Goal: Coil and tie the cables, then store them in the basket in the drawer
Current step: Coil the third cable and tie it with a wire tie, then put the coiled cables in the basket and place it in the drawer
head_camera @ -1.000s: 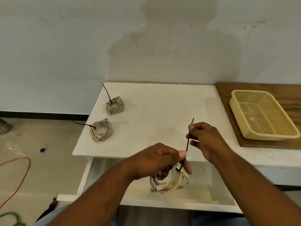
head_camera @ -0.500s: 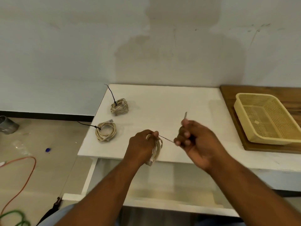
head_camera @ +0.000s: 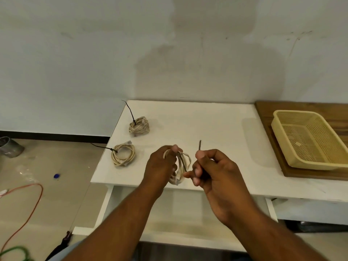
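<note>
My left hand (head_camera: 162, 166) grips a coiled beige cable (head_camera: 181, 166) above the white table's front edge. My right hand (head_camera: 212, 168) pinches a thin black zip tie (head_camera: 199, 145) that runs from the coil; its tail sticks up past my thumb. Two other beige coils lie tied on the table's left side: the far coil (head_camera: 139, 126) with a black tie tail standing up, and the near coil (head_camera: 123, 154) with its tie tail pointing left. A yellow mesh basket (head_camera: 282, 146) rests on a wooden board at the right. Below the tabletop an open white drawer (head_camera: 188, 240) shows.
The white table (head_camera: 216, 129) stands against a pale wall. A wooden board (head_camera: 293, 174) lies under the basket. On the floor to the left lie an orange cable (head_camera: 33, 204), a green cable (head_camera: 15, 251), a grey can (head_camera: 9, 146) and a small blue object (head_camera: 56, 175).
Both hands rose from over the drawer to above the tabletop edge with the coil. My right hand pulled the tie sideways, then came back close to the coil.
</note>
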